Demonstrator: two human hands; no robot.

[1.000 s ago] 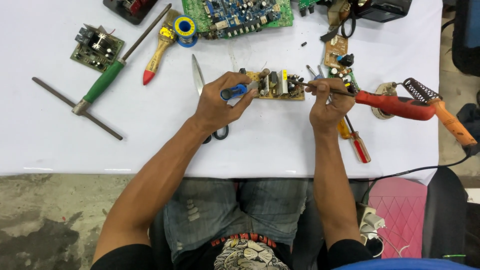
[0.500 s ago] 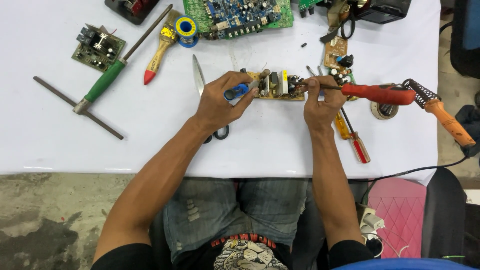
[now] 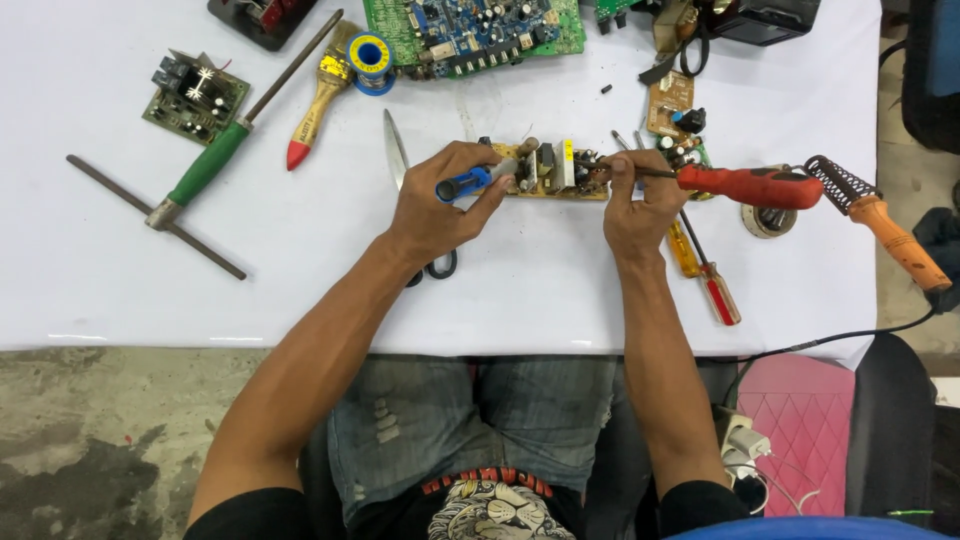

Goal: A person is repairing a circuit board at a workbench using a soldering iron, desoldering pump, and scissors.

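A small yellow circuit board (image 3: 553,172) with several components lies on the white table (image 3: 120,270). My left hand (image 3: 440,205) is shut on a blue-handled tool (image 3: 470,182) whose tip rests on the board's left part. My right hand (image 3: 640,205) steadies the board's right end and pinches the metal shaft of a red-handled soldering iron (image 3: 750,185), whose tip touches the board.
Scissors (image 3: 400,160) lie under my left hand. A green-handled T-wrench (image 3: 205,170), a red-tipped brush (image 3: 318,105), a solder spool (image 3: 369,52), a large green board (image 3: 470,25), a small green board (image 3: 195,95), screwdrivers (image 3: 705,275) and an orange-handled iron in a coil stand (image 3: 880,220) lie around.
The soldering iron has swung up from a slanted to a nearly level position with its tip on the board. The left hand's tool stays on the board.
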